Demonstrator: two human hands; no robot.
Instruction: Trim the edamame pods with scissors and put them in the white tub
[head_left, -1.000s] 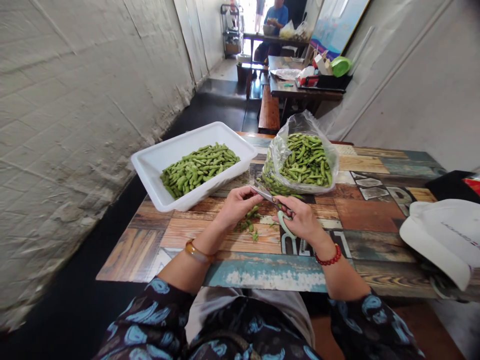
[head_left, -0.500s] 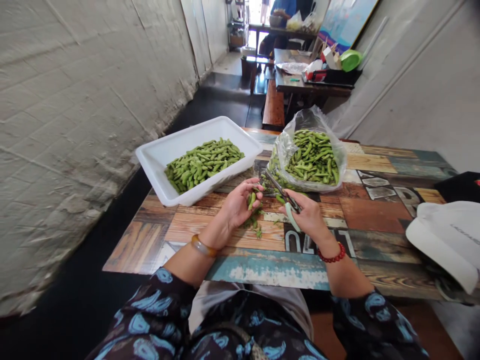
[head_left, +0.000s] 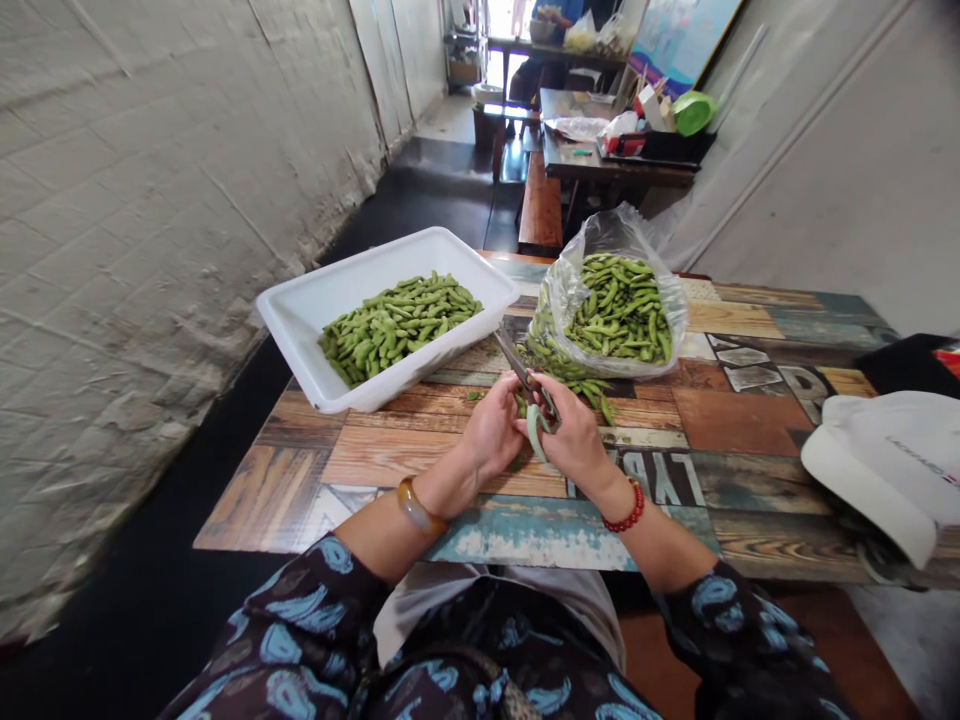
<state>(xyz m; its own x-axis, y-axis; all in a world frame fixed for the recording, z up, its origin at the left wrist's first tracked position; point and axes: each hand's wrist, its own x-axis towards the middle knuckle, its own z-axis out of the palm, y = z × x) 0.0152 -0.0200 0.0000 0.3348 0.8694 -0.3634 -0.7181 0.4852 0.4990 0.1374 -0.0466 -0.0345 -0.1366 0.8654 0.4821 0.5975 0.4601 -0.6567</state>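
Observation:
My right hand (head_left: 574,430) is closed around a pair of scissors (head_left: 514,354) with pale green handles, blades pointing away from me and to the left. Close against it, my left hand (head_left: 491,428) curls its fingers around an edamame pod, of which only a bit of green shows between the hands. Beyond my hands, several loose edamame pods (head_left: 596,392) lie on the table by a clear plastic bag (head_left: 556,300) full of more pods. To the left stands a white plastic tub (head_left: 300,345) holding a heap of edamame pods (head_left: 405,325).
The patchwork wood-look table (head_left: 742,425) carries a white cap (head_left: 877,460) at its right edge, beside a black box (head_left: 896,365). A wooden bench (head_left: 540,205) and another table (head_left: 570,105) stand behind. A rough white wall (head_left: 150,200) runs along the left.
My hands have come together, the right one moving left with the scissors. The pod in my left hand is now mostly hidden. Loose pods by the bag show more plainly.

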